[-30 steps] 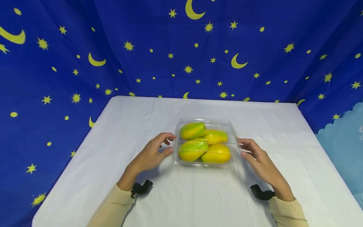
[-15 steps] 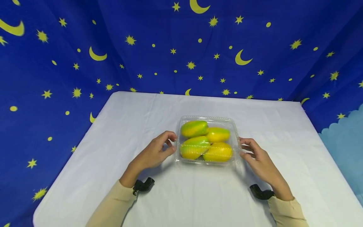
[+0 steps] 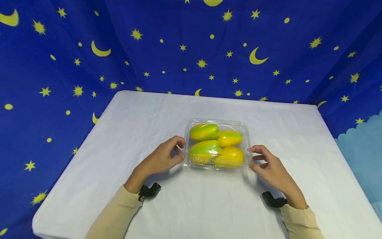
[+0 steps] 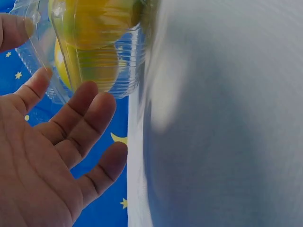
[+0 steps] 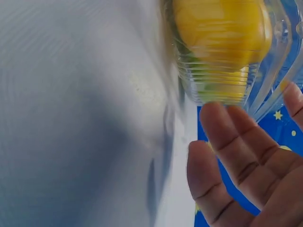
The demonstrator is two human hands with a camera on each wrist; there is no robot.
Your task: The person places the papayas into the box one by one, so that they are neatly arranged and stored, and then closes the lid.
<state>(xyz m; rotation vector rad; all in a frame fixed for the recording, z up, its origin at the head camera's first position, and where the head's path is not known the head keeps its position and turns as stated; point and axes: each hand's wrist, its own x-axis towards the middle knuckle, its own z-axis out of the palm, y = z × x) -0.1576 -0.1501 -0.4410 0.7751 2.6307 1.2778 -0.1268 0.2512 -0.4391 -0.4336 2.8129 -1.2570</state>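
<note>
A clear plastic clamshell container (image 3: 247, 139) sits at the middle of the white table, its lid over several yellow-green mango-like fruits (image 3: 228, 138). My left hand (image 3: 161, 157) is at its left side, index finger bent and thumb apart, with their tips right at the rim. The left wrist view shows the ribbed wall of the container (image 4: 123, 85) just beyond the loosely spread fingers (image 4: 85, 106). At the opposite side, my right hand (image 3: 273, 169) has its fingertips at the rim. In the right wrist view, the middle fingers (image 5: 220, 123) reach the container's lower wall.
A white cloth covers the table (image 3: 194, 202). A blue curtain (image 3: 167, 59) with yellow moons and stars hangs behind and to both sides. Light blue scalloped fabric (image 3: 362, 156) is at the right. A black wrist mount (image 3: 150, 191) sits below each hand.
The head view has shifted, so the table's far edge appears higher. A beaded line across the container now lies closer to its near edge. Both hands stay at its sides.
</note>
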